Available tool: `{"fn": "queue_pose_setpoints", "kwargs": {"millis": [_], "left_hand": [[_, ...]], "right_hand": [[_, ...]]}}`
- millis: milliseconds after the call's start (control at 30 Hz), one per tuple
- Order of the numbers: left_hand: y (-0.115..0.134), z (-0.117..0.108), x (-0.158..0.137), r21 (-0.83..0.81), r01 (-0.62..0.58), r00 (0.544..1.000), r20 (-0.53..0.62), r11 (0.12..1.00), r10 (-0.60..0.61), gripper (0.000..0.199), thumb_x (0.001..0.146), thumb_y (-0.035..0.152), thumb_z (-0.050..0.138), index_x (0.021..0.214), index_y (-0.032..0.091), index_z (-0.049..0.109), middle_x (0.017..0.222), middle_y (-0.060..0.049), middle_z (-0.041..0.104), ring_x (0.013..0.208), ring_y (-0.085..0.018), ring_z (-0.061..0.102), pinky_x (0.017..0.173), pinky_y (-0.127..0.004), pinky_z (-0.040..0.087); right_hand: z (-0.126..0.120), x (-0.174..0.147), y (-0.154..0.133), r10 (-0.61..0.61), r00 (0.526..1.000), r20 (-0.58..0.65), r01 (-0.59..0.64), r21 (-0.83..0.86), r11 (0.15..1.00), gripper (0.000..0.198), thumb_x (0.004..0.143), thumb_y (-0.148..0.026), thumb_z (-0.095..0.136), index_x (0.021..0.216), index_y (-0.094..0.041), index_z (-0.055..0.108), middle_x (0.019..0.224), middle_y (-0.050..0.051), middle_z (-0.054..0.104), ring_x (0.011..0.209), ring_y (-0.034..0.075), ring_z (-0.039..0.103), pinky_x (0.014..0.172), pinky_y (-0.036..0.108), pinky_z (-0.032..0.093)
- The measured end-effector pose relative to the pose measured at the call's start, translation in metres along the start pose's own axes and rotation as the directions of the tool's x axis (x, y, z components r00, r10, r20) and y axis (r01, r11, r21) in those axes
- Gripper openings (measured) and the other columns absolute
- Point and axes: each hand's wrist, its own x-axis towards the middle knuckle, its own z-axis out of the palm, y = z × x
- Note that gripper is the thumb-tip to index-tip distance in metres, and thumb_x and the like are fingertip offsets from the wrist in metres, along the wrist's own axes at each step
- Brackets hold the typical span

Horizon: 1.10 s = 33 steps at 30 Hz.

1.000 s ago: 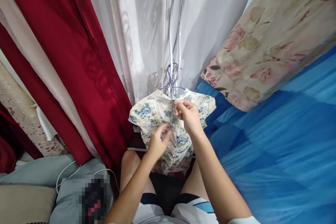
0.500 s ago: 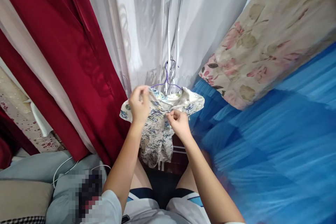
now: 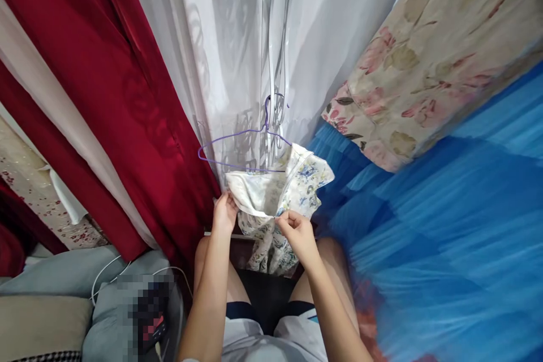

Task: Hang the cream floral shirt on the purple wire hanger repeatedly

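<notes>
A white garment with a blue and green floral print hangs from one side of a purple hanger. Its right shoulder still sits over the hanger's arm, while the left arm of the hanger is bare. My left hand is closed on the garment's loose left shoulder edge, below the hanger; some of its fingers are hidden behind the cloth. With thumb and fingertips together, my right hand pinches the front edge at the bottom of the neckline. The lower part of the garment drops in folds between my knees.
White ribbon-like straps hang above the hanger, before a white curtain. Red curtains hang at left, above grey-green cushions. At right are a floral cloth and blue tulle.
The garment's left shoulder has come off the hanger, baring that arm. My left hand has moved down with the cloth; my right hand is lower too, still pinching the front edge.
</notes>
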Motion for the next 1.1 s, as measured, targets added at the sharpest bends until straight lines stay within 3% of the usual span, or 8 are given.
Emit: {"fn": "queue_pose_setpoints", "kwargs": {"millis": [133,267,433,633,733,833,967,1100], "left_hand": [[-0.035,0.004,-0.043,0.087,0.004,0.957,0.290,0.996,-0.029,0.020,0.078,0.029,0.075,0.086,0.014,0.065,0.086,-0.004,0.068,0.077,-0.014,0.065,0.073,-0.025,0.049],[-0.052,0.022,-0.078,0.291,-0.211,0.823,0.568,0.933,0.009,0.019,0.087,0.035,0.066,0.091,0.016,0.066,0.087,-0.004,0.066,0.082,-0.015,0.063,0.078,-0.026,0.048],[-0.054,0.037,-0.090,0.427,-0.504,0.660,0.751,0.751,0.017,0.045,0.087,0.028,0.065,0.130,0.024,0.055,0.117,-0.009,0.065,0.117,-0.022,0.057,0.107,-0.038,0.039],[-0.063,0.009,-0.088,0.618,-0.404,0.545,0.755,0.674,-0.365,0.051,0.091,0.048,0.054,0.132,0.018,0.053,0.122,-0.011,0.062,0.111,-0.024,0.059,0.099,-0.035,0.044],[-0.067,-0.015,-0.084,0.800,-0.494,0.576,0.595,0.342,-0.561,0.043,0.083,0.054,0.062,0.096,0.013,0.069,0.089,-0.006,0.069,0.087,-0.023,0.062,0.082,-0.030,0.046],[-0.064,-0.029,-0.073,0.777,-0.620,0.630,0.575,0.108,-0.522,0.035,0.086,0.048,0.060,0.074,0.015,0.066,0.071,-0.004,0.064,0.073,-0.020,0.059,0.073,-0.029,0.043],[-0.042,-0.018,-0.058,0.668,-0.728,0.620,0.738,0.157,-0.267,0.035,0.093,0.039,0.051,0.065,0.019,0.058,0.067,-0.003,0.058,0.067,-0.018,0.052,0.069,-0.028,0.037],[-0.018,0.021,-0.064,0.618,-0.685,0.602,0.779,0.386,-0.176,0.036,0.094,0.042,0.050,0.068,0.018,0.056,0.068,-0.002,0.051,0.067,-0.016,0.046,0.065,-0.027,0.035]], "right_hand": [[-0.014,-0.006,0.014,-0.054,0.998,-0.043,0.042,-0.235,0.971,0.013,0.075,-0.028,0.064,0.084,-0.020,0.067,0.076,0.003,0.067,0.072,0.021,0.060,0.067,0.031,0.046],[-0.021,-0.007,0.006,-0.147,0.972,0.184,0.147,0.011,0.989,0.050,0.072,-0.024,0.068,0.122,-0.021,0.061,0.123,0.008,0.064,0.111,0.026,0.058,0.094,0.037,0.045],[-0.026,-0.015,0.001,-0.004,0.961,0.276,-0.039,0.150,0.988,0.022,0.087,-0.035,0.059,0.089,-0.015,0.066,0.078,0.003,0.064,0.070,0.017,0.055,0.068,0.028,0.045],[-0.047,-0.024,-0.007,-0.028,0.961,0.275,-0.010,0.135,0.991,0.018,0.089,-0.029,0.056,0.082,-0.015,0.067,0.075,0.001,0.063,0.067,0.014,0.052,0.062,0.024,0.042],[-0.078,-0.023,-0.018,-0.057,0.963,0.262,0.062,-0.011,0.998,0.020,0.088,-0.023,0.052,0.089,-0.016,0.071,0.080,0.003,0.068,0.070,0.017,0.059,0.064,0.026,0.046],[-0.114,-0.015,-0.026,-0.132,0.969,0.210,0.177,-0.209,0.962,0.028,0.087,-0.019,0.050,0.099,-0.019,0.075,0.096,0.006,0.074,0.087,0.022,0.066,0.077,0.029,0.050],[-0.155,0.021,-0.032,-0.306,0.951,-0.049,0.255,-0.438,0.862,0.042,0.080,-0.018,0.053,0.117,-0.021,0.071,0.104,0.006,0.074,0.080,0.021,0.067,0.072,0.030,0.051],[-0.178,0.091,-0.046,-0.446,0.882,-0.154,0.313,-0.515,0.798,0.030,0.079,-0.022,0.052,0.098,-0.017,0.074,0.093,0.007,0.074,0.076,0.020,0.064,0.067,0.029,0.047]]}}
